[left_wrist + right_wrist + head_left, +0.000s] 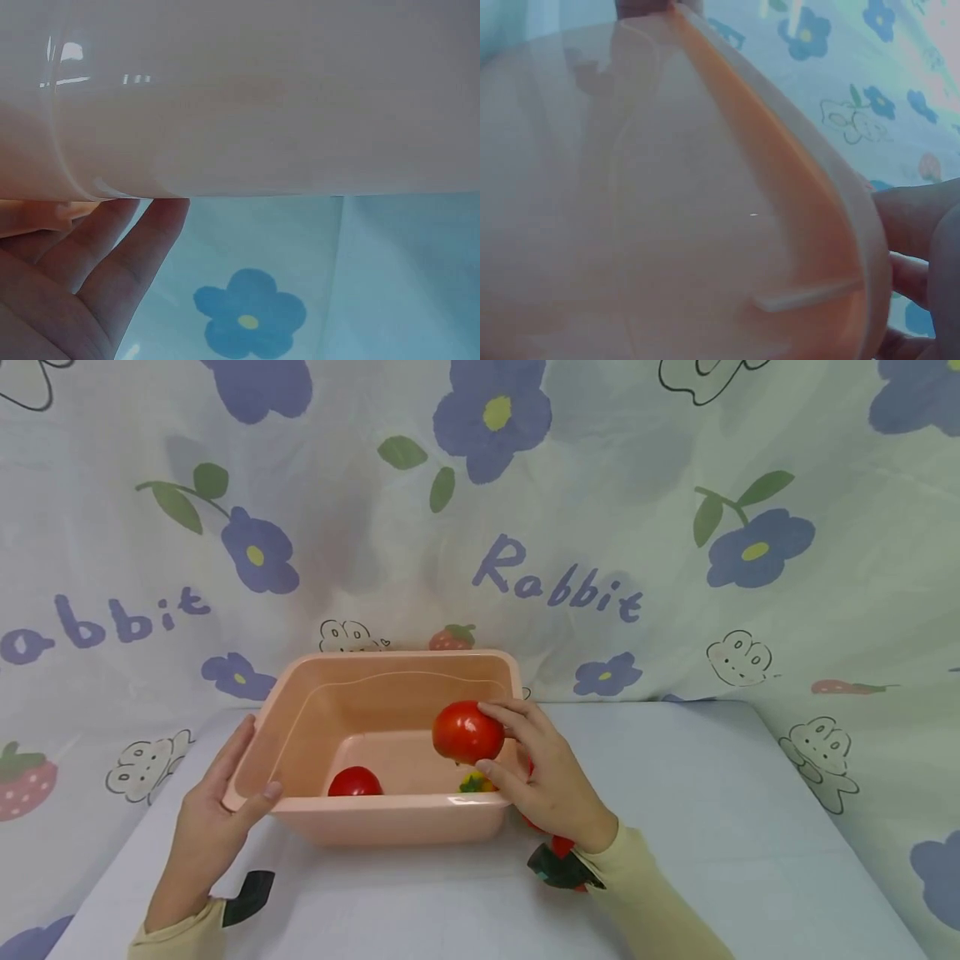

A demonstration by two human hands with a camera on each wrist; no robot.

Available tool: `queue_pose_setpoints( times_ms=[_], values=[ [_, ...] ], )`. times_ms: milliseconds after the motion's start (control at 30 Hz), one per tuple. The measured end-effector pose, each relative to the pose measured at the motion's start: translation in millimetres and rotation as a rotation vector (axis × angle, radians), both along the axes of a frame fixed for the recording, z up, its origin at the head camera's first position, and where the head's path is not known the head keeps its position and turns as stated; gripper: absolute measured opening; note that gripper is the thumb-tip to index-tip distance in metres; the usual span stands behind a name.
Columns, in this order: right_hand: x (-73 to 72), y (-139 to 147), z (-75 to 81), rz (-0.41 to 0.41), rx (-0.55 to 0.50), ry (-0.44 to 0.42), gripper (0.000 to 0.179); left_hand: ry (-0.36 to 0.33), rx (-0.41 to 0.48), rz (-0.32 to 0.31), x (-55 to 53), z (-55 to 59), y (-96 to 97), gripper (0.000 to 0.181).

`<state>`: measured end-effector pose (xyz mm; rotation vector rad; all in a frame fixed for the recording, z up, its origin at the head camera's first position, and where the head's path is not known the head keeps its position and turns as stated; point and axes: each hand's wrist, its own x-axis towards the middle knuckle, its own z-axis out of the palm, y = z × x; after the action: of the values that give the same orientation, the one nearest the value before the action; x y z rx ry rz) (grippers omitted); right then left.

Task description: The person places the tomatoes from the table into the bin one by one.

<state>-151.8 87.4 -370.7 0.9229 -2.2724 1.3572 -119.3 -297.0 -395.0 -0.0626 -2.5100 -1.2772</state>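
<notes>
A pink plastic bin (390, 822) stands on the table. My left hand (213, 814) grips its left end, thumb over the near rim and fingers along the outer side; the left wrist view shows fingers (135, 262) against the bin wall. My right hand (551, 768) holds a red tomato (467, 732) between thumb and fingers above the bin's right part. Inside lie another red tomato (356, 782) and a yellow item with a green top (475, 782), both partly hidden by the near wall. The right wrist view shows the bin (667, 210) but not the held tomato.
Red patches beside the bin's right end are mostly hidden by my right hand. A white cloth covers the table (712, 827), and a flower-print curtain (600, 510) hangs behind. Dark pieces (251, 897) sit by both wrists.
</notes>
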Motion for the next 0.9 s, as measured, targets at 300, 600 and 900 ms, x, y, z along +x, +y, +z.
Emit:
queue_pose_setpoints(
  times_ms=[300, 600, 900],
  values=[
    [-0.4, -5.2, -5.9, -0.018, 0.086, 0.027, 0.056, -0.036, -0.009, 0.021, -1.3, 1.0, 0.8, 0.085],
    [-1.8, -2.4, -6.6, -0.051, 0.086, 0.061, 0.055, -0.041, -0.014, 0.022, -1.8, 0.4, 1.0, 0.086],
    [-11.6, 14.9, -3.9, -0.129, 0.028, 0.103, 0.051, -0.036, -0.018, 0.028, -0.8, 0.0, 1.2, 0.086]
  ],
)
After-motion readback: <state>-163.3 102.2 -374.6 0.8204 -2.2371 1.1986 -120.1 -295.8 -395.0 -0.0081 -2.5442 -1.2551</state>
